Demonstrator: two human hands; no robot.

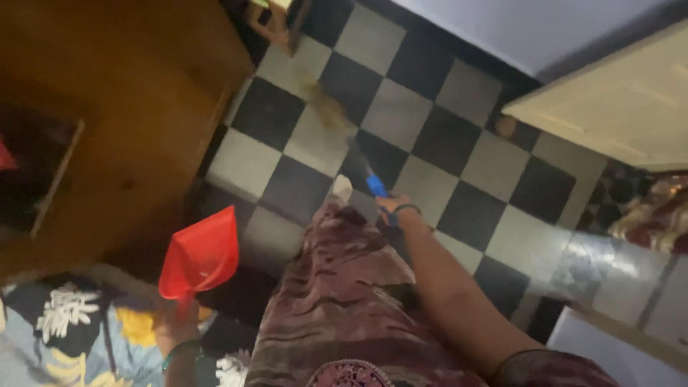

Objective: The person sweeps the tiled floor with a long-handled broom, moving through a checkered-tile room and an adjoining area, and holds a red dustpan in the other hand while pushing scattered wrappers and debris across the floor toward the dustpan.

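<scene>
My right hand (393, 206) grips the blue handle of a hand broom (335, 115), whose brown bristles stretch forward over the black-and-white checkered floor (459, 154). At the lower left, my left hand (175, 326) holds a red dustpan (201, 254) by its handle, the pan raised above the floor. My maroon patterned skirt (344, 301) fills the bottom middle, with a toe (342, 188) showing at its far edge.
A brown wooden cabinet (122, 107) stands on the left. A cream door (616, 107) hangs open at the upper right. A floral cloth (64, 330) lies at the lower left. A white box edge (609, 351) sits at the lower right.
</scene>
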